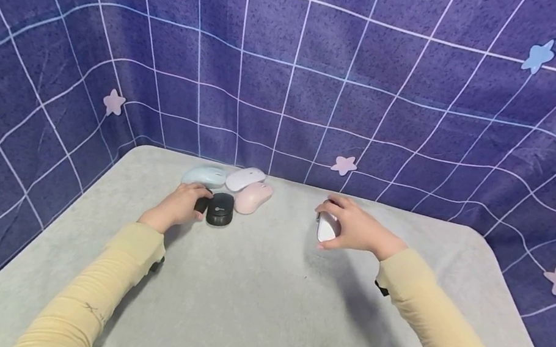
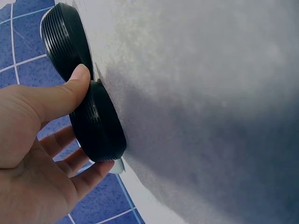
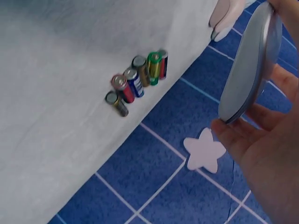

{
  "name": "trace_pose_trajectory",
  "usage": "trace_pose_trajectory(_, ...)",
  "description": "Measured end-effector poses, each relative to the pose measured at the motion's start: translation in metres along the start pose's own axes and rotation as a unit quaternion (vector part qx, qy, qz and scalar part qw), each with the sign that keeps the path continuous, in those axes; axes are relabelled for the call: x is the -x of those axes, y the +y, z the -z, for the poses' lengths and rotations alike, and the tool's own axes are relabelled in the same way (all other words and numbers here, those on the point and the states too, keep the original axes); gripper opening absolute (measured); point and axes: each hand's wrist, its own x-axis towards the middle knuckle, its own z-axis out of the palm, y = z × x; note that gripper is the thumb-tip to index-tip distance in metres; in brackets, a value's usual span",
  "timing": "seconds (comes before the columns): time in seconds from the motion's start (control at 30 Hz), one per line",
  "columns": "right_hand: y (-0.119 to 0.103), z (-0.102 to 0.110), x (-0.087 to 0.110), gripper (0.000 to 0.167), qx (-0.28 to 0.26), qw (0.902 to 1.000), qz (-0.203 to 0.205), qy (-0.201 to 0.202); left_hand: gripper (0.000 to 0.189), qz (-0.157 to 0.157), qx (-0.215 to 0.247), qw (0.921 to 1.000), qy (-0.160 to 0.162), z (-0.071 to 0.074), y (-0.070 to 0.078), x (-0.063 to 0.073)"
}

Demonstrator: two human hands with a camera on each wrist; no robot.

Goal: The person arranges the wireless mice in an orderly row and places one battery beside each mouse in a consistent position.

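Note:
My left hand (image 1: 178,205) grips a black, ribbed, round container (image 2: 99,123) at the left of the table, thumb on one side and fingers on the other. Right beside it stands a second black round container (image 1: 220,210) with a small light logo on its top. My right hand (image 1: 357,228) holds a white computer mouse (image 1: 327,228) by its ends, thumb at the near end and fingers at the far end. In the right wrist view this mouse (image 3: 246,67) is tilted on edge, above the table surface. Several batteries (image 3: 135,81) stand in a row beyond it.
Behind the containers lie a light blue mouse (image 1: 205,175), a white mouse (image 1: 246,179) and a pink mouse (image 1: 253,198), close together. The grey table (image 1: 245,298) ends at a dark blue curtain (image 1: 314,93) with grid lines and stars.

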Motion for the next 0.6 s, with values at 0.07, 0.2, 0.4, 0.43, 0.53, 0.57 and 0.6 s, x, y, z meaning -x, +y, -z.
trace_pose_trajectory(0.07,0.002,0.002,0.005,0.073,0.0,1.0,0.006,-0.003,0.052,0.0,0.0,1.0,0.0,0.0,0.0,0.0)
trace_pose_trajectory(0.2,0.007,0.005,0.015,0.075,0.002,0.9999,0.01,-0.01,0.052,0.001,0.001,1.0,0.001,0.0,-0.001,0.0)
trace_pose_trajectory(0.4,0.016,0.0,0.033,0.073,0.002,0.9997,0.024,-0.008,0.052,0.002,0.006,1.0,0.003,0.001,0.001,0.001)
trace_pose_trajectory(0.43,0.016,-0.001,0.036,0.073,-0.001,0.9996,0.025,-0.012,0.052,0.002,0.007,1.0,0.004,0.001,0.001,0.001)
trace_pose_trajectory(0.53,0.017,-0.004,0.045,0.072,-0.005,0.9993,0.029,-0.023,0.053,0.001,0.008,1.0,0.005,-0.001,0.0,0.0)
trace_pose_trajectory(0.57,0.017,-0.004,0.048,0.073,-0.008,0.9992,0.031,-0.025,0.053,0.001,0.006,1.0,0.005,-0.001,-0.001,0.0)
trace_pose_trajectory(0.6,0.017,-0.005,0.051,0.073,-0.011,0.9991,0.035,-0.024,0.053,0.001,0.005,1.0,0.005,-0.002,-0.001,0.0)
